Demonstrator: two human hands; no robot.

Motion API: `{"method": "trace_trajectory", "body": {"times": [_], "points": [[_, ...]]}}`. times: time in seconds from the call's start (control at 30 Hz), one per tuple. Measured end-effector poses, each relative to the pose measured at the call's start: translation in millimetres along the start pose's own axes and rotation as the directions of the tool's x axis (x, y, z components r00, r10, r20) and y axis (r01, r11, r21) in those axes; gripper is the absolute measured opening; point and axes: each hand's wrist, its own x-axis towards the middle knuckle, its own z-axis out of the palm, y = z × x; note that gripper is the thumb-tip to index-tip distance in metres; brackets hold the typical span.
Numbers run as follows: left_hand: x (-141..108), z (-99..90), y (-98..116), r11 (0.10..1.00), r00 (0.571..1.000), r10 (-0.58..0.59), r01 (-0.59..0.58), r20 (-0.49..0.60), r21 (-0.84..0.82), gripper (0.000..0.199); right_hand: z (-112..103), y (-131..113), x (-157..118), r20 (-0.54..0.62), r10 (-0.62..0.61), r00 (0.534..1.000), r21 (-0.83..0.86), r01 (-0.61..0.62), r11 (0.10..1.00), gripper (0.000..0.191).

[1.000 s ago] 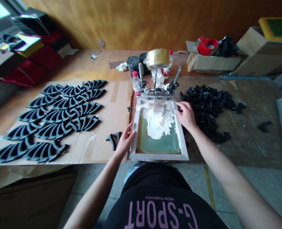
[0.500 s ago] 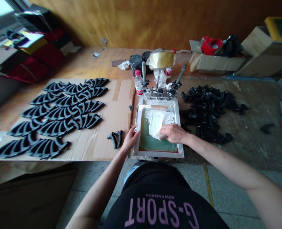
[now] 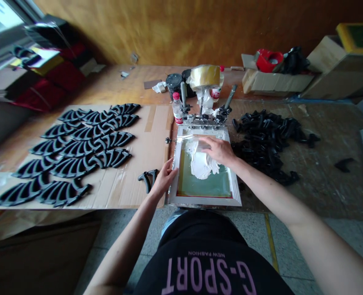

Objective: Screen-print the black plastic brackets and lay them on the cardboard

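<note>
A screen-printing frame (image 3: 236,192) with a pale rim and green mesh lies in front of me. White ink (image 3: 203,168) is spread thickly over the mesh. My left hand (image 3: 166,178) is closed at the frame's left edge, fingers on the outer side and thumb by the rim. Over the upper part of the mesh, my right hand (image 3: 220,151) grips a small squeegee, mostly hidden under the fingers and ink. Metal hinge clamps (image 3: 204,119) hold the frame's far end. A black curved plastic handle (image 3: 148,179) lies just left of my left hand.
Rows of black handles (image 3: 89,145) cover the cardboard (image 3: 152,151) on the left. A loose heap of black parts (image 3: 267,139) lies right of the frame. Behind the clamps stand a red-capped bottle (image 3: 177,108), a dark tub (image 3: 173,84) and a yellow tape roll (image 3: 204,77).
My right hand has moved away from me, from the lower middle of the mesh to its upper part. The white ink patch has changed shape. My left hand stays at the frame's left edge.
</note>
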Motion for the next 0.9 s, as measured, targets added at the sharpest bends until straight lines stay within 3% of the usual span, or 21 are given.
{"method": "trace_trajectory", "body": {"times": [0.1, 0.23, 0.3, 0.37, 0.43, 0.5, 0.53, 0.6, 0.63, 0.7, 0.73, 0.8, 0.83, 0.9], "points": [[-11, -5.8, 33, 0.998, 0.999, 0.027, -0.029, -0.033, -0.05, 0.065, -30, 28, 26, -0.136, 0.173, 0.976, 0.009, -0.173, 0.985, 0.053], [-9, -6.3, 87, 0.951, 0.978, 0.181, -0.2, -0.103, -0.237, 0.057, -55, 71, 5, -0.31, 0.424, 0.851, 0.072, -0.424, 0.903, 0.034], [2, -3.5, 115, 0.87, 0.932, 0.322, -0.361, -0.168, -0.336, 0.053, -44, 78, -19, -0.271, 0.455, 0.848, 0.071, -0.454, 0.888, 0.036], [15, 0.7, 138, 0.801, 0.892, 0.406, -0.453, -0.201, -0.392, 0.049, -17, 71, -41, -0.158, 0.394, 0.905, 0.046, -0.392, 0.919, 0.032], [24, 7.8, 148, 0.782, 0.889, 0.403, -0.458, -0.217, -0.423, 0.049, 15, 55, -57, -0.018, 0.29, 0.957, -0.035, -0.291, 0.956, 0.027], [22, 20.4, 138, 0.784, 0.909, 0.341, -0.415, -0.238, -0.461, 0.051, 40, 35, -66, 0.11, 0.24, 0.964, -0.147, -0.224, 0.964, 0.023], [17, 29.1, 125, 0.808, 0.94, 0.277, -0.341, -0.201, -0.481, 0.053, 49, 24, -68, 0.148, 0.253, 0.956, -0.19, -0.224, 0.956, 0.021], [0, 49.8, 90, 0.879, 0.998, 0.064, -0.048, 0.018, -0.474, 0.055, 56, 1, -70, 0.15, 0.321, 0.935, -0.208, -0.288, 0.935, 0.017], [-10, 60.1, 71, 0.895, 0.98, -0.082, 0.152, 0.18, -0.42, 0.057, 57, -12, -71, 0.13, 0.339, 0.932, -0.184, -0.314, 0.932, 0.017], [-30, 75.2, 37, 0.846, 0.917, -0.241, 0.359, 0.318, -0.393, 0.056, 55, -36, -74, 0.11, 0.28, 0.954, -0.07, -0.274, 0.959, 0.015], [-36, 77.3, 24, 0.823, 0.909, -0.275, 0.391, 0.313, -0.412, 0.053, 53, -44, -74, 0.127, 0.202, 0.971, 0.015, -0.206, 0.978, 0.015], [-41, 66.0, 5, 0.82, 0.935, -0.288, 0.353, 0.209, -0.451, 0.047, 48, -46, -74, 0.179, 0.058, 0.982, 0.178, -0.09, 0.98, 0.016], [-39, 51.8, -3, 0.845, 0.949, -0.287, 0.315, 0.131, -0.432, 0.045, 45, -36, -73, 0.189, 0.051, 0.981, 0.213, -0.091, 0.973, 0.016], [-31, 9.8, -20, 0.914, 0.958, -0.284, 0.257, -0.042, -0.313, 0.044, 39, -1, -72, 0.158, 0.212, 0.964, 0.129, -0.233, 0.964, 0.013]]}}
